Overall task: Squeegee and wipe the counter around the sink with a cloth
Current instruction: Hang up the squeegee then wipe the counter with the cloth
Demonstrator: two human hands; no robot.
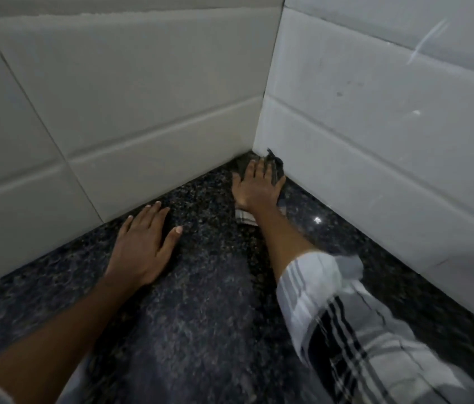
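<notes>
Right hand (259, 185) flat, fingers straight, pressing cloth (246, 219) under it into wall corner. Left hand (145, 243) flat on counter (201, 316), holding nothing, farther back.

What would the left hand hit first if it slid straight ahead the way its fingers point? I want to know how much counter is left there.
The left hand would probably meet the tiled back wall, just past its fingertips, after a short strip of counter.
</notes>
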